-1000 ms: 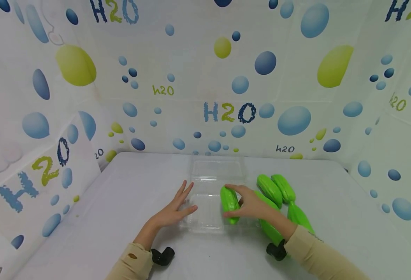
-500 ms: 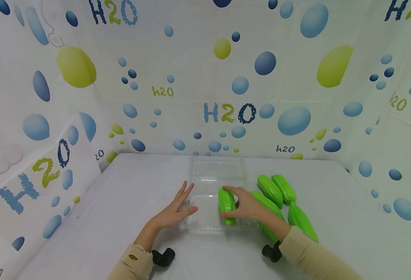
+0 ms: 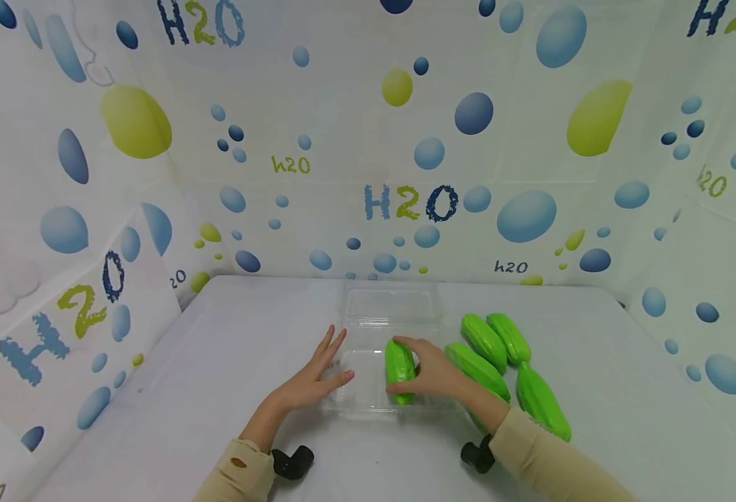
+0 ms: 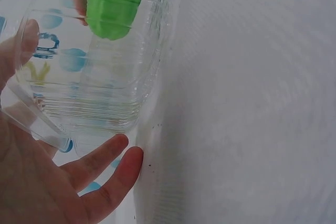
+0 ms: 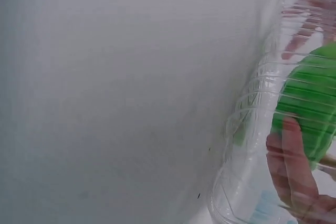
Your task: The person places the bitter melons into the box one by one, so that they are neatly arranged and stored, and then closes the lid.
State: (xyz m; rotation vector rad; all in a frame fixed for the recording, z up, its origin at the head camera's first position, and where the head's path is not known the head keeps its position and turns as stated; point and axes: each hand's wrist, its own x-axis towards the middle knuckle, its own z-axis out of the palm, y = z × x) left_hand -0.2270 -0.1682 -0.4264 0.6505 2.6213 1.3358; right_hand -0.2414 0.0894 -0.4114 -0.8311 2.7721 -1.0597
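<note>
A counter is carrying an open clear clamshell.
The left hand is resting, spread, at its left edge; the nearer right hand is pinching a glossy green bundle inside, its long axis running fore-and-aft.

The packet in the right hand looks like smooth, glossy plastic film. Between it and the left hand, the box is clear, shiny plastic with ribbed walls. Right of the right hand, the other packets look equally glossy. Beneath both, the cover seems matt cloth; behind each, the sleeves are matt cloth.
</note>
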